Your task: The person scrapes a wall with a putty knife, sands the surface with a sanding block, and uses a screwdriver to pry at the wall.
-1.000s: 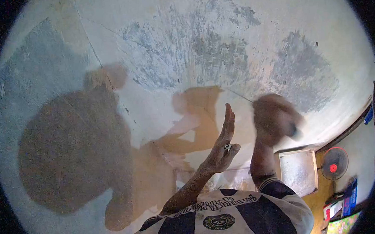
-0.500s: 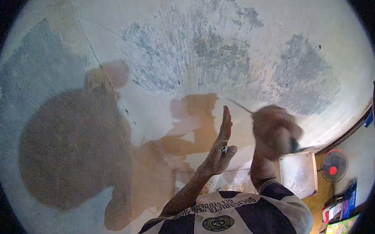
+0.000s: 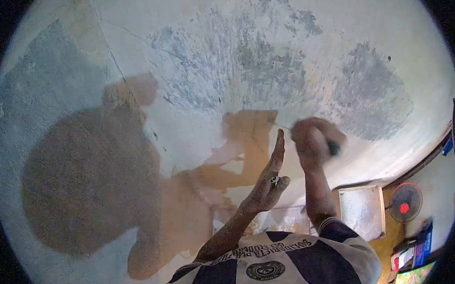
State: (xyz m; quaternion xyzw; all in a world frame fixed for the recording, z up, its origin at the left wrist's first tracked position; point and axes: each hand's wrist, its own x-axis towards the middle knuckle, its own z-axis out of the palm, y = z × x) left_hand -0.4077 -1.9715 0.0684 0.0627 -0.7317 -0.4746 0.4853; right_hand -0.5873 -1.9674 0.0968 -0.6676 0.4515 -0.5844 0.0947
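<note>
A pale wall (image 3: 186,128) with grey, scraped-looking patches (image 3: 372,92) and a thin crack fills most of the view. My left hand (image 3: 273,178) is raised at the wall with its fingers stretched out and a ring on one finger; it holds nothing. To its right, my right hand (image 3: 313,138) is closed around a tool with a dark handle (image 3: 334,147). A thin blade edge shows at the left of that hand, close to the wall. The hand is blurred, so the tool's full shape is hidden.
Large shadows of my head and arms fall on the wall at left. At lower right are a light framed panel (image 3: 361,212), a fan with a red centre (image 3: 404,208), and blue and coloured packets (image 3: 423,245). A dark edge curves along the wall's right side.
My right hand has moved left with the tool, closer to my left hand. My left hand has barely shifted. The arm shadow on the wall has moved right.
</note>
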